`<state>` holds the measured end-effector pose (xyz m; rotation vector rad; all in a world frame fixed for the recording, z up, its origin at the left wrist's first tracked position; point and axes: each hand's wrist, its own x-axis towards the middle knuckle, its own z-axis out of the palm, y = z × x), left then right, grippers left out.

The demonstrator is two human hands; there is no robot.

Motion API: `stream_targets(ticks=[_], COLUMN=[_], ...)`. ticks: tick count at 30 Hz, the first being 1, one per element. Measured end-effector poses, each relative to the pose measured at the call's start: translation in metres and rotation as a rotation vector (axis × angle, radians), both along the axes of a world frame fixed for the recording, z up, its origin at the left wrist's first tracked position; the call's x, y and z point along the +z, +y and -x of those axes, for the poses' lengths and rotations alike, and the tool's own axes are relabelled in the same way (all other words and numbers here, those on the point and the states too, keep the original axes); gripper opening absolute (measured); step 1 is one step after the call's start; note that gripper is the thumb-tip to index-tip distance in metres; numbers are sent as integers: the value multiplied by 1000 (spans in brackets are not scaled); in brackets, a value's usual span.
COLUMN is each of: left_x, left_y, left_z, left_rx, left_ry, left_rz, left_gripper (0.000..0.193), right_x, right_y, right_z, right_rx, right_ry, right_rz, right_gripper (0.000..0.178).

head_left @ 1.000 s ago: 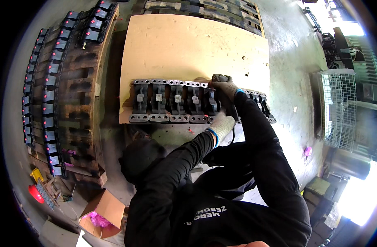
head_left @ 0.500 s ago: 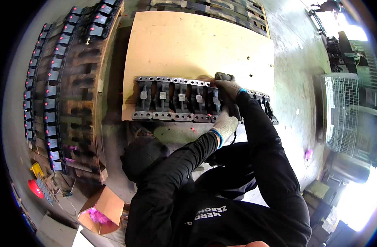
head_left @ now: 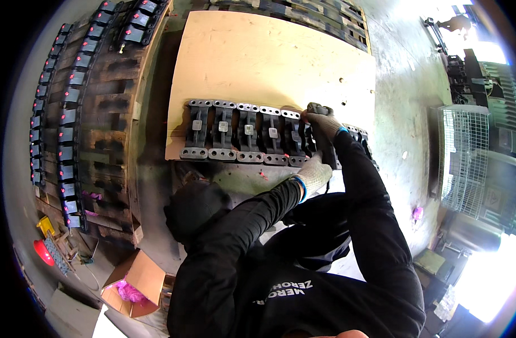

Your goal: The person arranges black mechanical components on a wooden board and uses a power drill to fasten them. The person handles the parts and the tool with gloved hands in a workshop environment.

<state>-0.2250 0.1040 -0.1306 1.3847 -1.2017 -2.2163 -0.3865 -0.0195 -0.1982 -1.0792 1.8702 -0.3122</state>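
A row of black metal track links [head_left: 249, 130] with drilled end plates lies along the near edge of a tan board [head_left: 258, 62]. Over the right part of this row, my gloved right hand [head_left: 325, 123] is closed round the upper end of a dark, long tool-like object [head_left: 326, 151]; its exact kind I cannot make out. My gloved left hand [head_left: 316, 172] is closed at the lower end of the same object, beside the near end plates. A bit of red shows by the right hand's fingers. My hands and arms partly cover the links there.
On the left, a wooden pallet [head_left: 114, 118] carries long chains of black links [head_left: 68, 134] with red marks. An open cardboard box [head_left: 148, 276] with pink material stands at lower left. A wire mesh cage [head_left: 465, 160] stands at right. A dark cap-like shape [head_left: 197, 213] is near my left arm.
Both hands have shifted a little to the right along the row with the dark object, my right hand also slightly nearer to me. A small red spot now shows on a near end plate.
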Motion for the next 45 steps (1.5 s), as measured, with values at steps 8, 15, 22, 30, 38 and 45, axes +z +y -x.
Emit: stream_targets(ticks=[8,15,22,30,38,45], left_x=[-4,-3,-9,4,33,15], left_y=[9,8,9,7,-4,-1], left_z=[1,-2,1,-3,-20,-2], left_rx=[-66,-73,-26,13,81,-20], left_ry=[154,82,94,112,175,141], left_rz=[1,46,36,-29,-144,-4], left_gripper=[39,39,42,49,62,53], right_x=[-25,42,20,9,0,-27], right_y=[12,16,8,2,-8,-15], right_z=[44,-10,-6,4,0,63], right_rx=[-186,-236,-218,-152,-178,-101], right_ry=[-75,-145,-168,-78,-110,-129], right_rz=[21,-128,-81,-35,-67,-174], right_gripper=[104,106,110,111,109,99])
